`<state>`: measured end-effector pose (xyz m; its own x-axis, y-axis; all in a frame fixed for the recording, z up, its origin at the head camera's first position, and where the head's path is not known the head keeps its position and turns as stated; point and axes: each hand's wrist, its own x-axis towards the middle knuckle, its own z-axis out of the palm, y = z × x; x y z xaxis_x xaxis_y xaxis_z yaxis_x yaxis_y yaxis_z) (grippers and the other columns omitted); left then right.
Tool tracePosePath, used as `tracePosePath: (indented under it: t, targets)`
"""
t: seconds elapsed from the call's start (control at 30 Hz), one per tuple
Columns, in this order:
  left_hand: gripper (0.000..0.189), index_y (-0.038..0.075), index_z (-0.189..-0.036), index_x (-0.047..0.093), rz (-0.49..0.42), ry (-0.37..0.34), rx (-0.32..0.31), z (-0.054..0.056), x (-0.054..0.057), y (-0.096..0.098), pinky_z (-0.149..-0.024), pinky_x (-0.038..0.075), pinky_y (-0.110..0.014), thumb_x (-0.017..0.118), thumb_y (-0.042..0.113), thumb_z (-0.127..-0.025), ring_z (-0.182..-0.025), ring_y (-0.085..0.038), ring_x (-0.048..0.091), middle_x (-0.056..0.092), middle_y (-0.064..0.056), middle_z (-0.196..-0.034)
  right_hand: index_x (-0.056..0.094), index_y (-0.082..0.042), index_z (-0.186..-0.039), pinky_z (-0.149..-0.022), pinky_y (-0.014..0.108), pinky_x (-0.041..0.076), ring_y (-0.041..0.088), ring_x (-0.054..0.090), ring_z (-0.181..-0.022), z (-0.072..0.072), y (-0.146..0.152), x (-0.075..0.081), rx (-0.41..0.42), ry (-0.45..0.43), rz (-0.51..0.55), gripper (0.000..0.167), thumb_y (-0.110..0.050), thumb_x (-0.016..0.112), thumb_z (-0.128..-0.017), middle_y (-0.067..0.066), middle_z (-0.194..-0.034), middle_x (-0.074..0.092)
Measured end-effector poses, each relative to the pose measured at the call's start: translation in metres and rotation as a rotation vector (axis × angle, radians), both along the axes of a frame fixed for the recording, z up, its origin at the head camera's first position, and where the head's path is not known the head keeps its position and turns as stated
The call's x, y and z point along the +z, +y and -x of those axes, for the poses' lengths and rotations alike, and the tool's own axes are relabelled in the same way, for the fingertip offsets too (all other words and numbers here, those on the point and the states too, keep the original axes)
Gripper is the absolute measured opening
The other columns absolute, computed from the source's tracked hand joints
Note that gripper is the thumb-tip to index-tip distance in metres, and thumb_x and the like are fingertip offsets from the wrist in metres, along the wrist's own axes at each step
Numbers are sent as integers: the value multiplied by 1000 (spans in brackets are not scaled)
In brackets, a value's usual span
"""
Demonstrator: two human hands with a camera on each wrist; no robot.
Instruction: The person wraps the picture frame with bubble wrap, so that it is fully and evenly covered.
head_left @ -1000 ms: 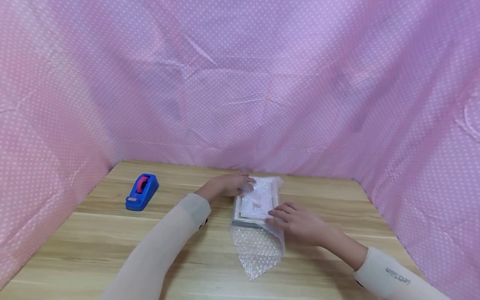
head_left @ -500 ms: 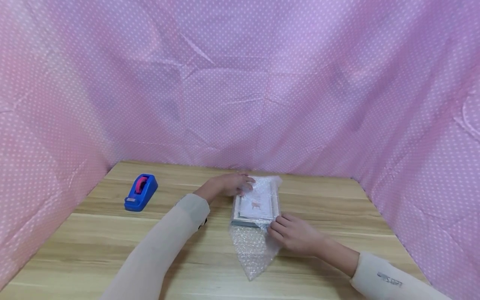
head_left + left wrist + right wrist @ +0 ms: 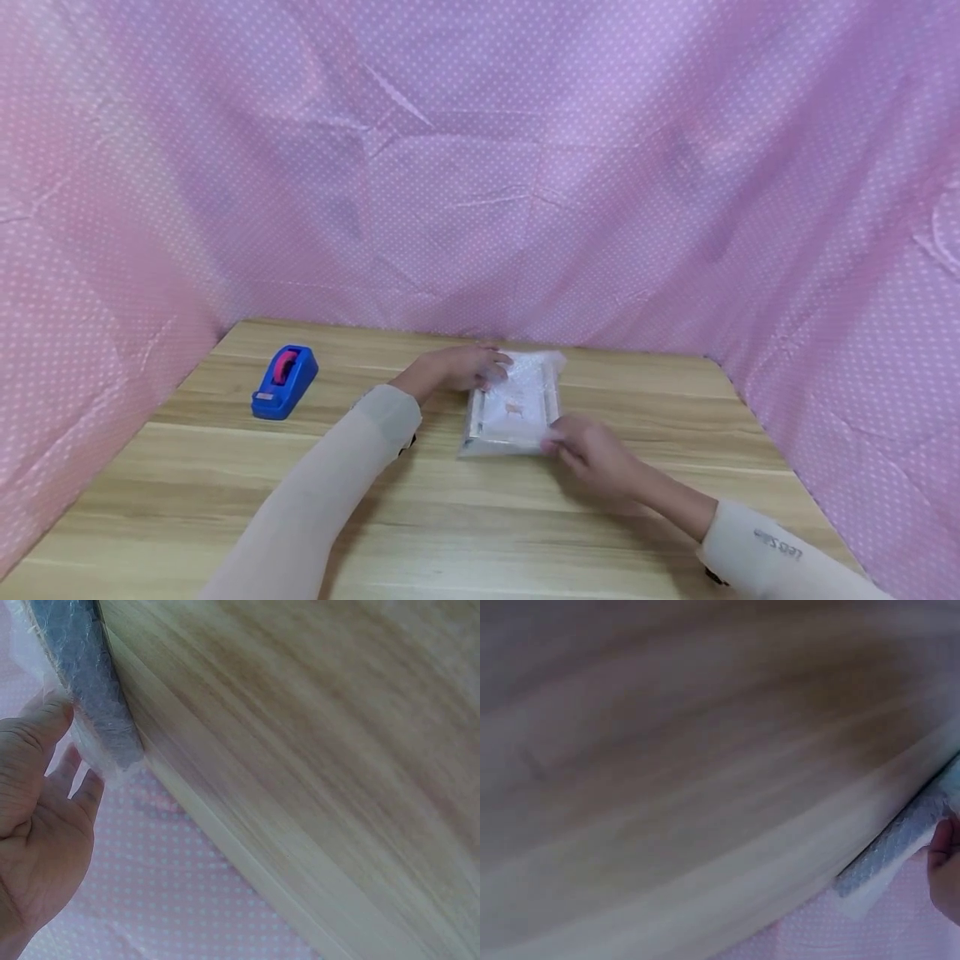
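Note:
A picture frame (image 3: pixel 550 398) with a pale picture and a small printed figure lies face up, covered in clear bubble wrap (image 3: pixel 495 448). My left hand (image 3: pixel 472 369) rests at its upper left, fingers spread over the wrap. In the left wrist view, the thumb of that hand (image 3: pixel 45 817) touches the edge of the wrapped frame. At the lower right corner my right hand (image 3: pixel 596 454) pinches the wrap between thumb and fingers. The right wrist view has this hand (image 3: pixel 946 877) at its right border, beside the wrapped side (image 3: pixel 889 851) of the frame.
A blue tape dispenser (image 3: pixel 285 383) with a pink roll (image 3: pixel 283 367) stands on the left of the wooden table (image 3: pixel 420 533). Pink dotted cloth (image 3: pixel 480 183) hangs behind the table and along both sides.
The pointed flap of bubble wrap that lay toward the front is now folded up over the frame's near edge. My right hand has come to pinch the corner; the left hand stays put.

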<state>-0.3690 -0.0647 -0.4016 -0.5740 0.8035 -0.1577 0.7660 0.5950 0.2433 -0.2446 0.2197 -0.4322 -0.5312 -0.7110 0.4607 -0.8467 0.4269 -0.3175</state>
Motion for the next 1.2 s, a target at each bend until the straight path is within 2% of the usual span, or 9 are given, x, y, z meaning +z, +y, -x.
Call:
tracePosePath:
  t: [0.1, 0.2, 0.3, 0.43, 0.5, 0.63, 0.8, 0.93, 1.2]
  targets:
    - [42, 12, -143, 60, -13, -6, -1, -1, 2, 0, -125, 21, -46, 63, 17, -101, -154, -38, 21, 37, -3, -163, 71, -14, -84, -64, 25, 49, 4, 52, -71, 3, -4, 1, -111, -287, 93, 15, -11, 68, -98, -11, -74, 58]
    - [44, 10, -144, 58, -22, -24, 9, -1, 2, 0, -125, 20, -47, 63, 18, -101, -154, -38, 20, 37, -3, -163, 75, -9, -90, -67, 24, 48, 6, 53, -73, 6, -8, 3, -210, -511, 155, 14, -13, 66, -100, -7, -76, 61]
    - [45, 8, -144, 57, -22, -36, 20, 0, 2, 2, -124, 20, -45, 64, 17, -101, -154, -36, 19, 36, -2, -164, 73, 1, -89, -60, 23, 45, 7, 49, -66, 5, -12, 10, -296, -674, 225, 17, -10, 65, -100, -2, -71, 57]
    - [45, 8, -144, 57, -26, -45, 38, 1, 2, 1, -124, 22, -44, 64, 17, -101, -155, -36, 18, 36, -1, -163, 70, 5, -86, -50, 23, 36, 9, 40, -57, 8, -20, 12, -451, -818, 308, 22, -11, 64, -100, -3, -63, 47]
    - [49, 9, -148, 54, -36, -60, 54, 2, 2, 1, -124, 22, -44, 65, 17, -101, -155, -36, 17, 37, -1, -163, 71, 3, -85, -49, 23, 35, 10, 40, -55, 12, -23, 8, -533, -856, 341, 22, -14, 66, -99, -4, -62, 47]
    - [52, 11, -151, 50, -49, -91, 83, 3, -1, 1, -124, 21, -43, 64, 19, -101, -155, -34, 17, 36, 1, -164, 73, 0, -78, -52, 25, 35, 12, 39, -58, 10, -31, 7, -668, -859, 407, 26, -18, 71, -96, -4, -60, 46]
    - [44, 11, -145, 58, -37, -55, 11, 4, -3, 3, -125, 17, -43, 63, 20, -102, -154, -34, 23, 39, -3, -162, 57, -8, -58, -51, 28, 33, 13, 39, -58, 10, -36, 3, -815, -842, 510, 43, -24, 71, -95, -4, -56, 44]
    - [43, 10, -144, 59, -23, -14, -45, 5, -2, 3, -126, 15, -47, 63, 19, -102, -152, -39, 25, 40, -8, -161, 48, -12, -55, -49, 27, 31, 14, 38, -56, 13, -37, 1, -847, -864, 538, 48, -22, 68, -97, -4, -55, 42]
    - [43, 14, -144, 59, -21, -80, 17, 10, -2, -1, -126, 11, -47, 62, 21, -102, -154, -37, 18, 37, -2, -163, 49, -12, -56, -47, 25, 33, 13, 41, -55, 20, -41, 6, -841, -889, 500, 46, -19, 66, -98, -3, -56, 46]
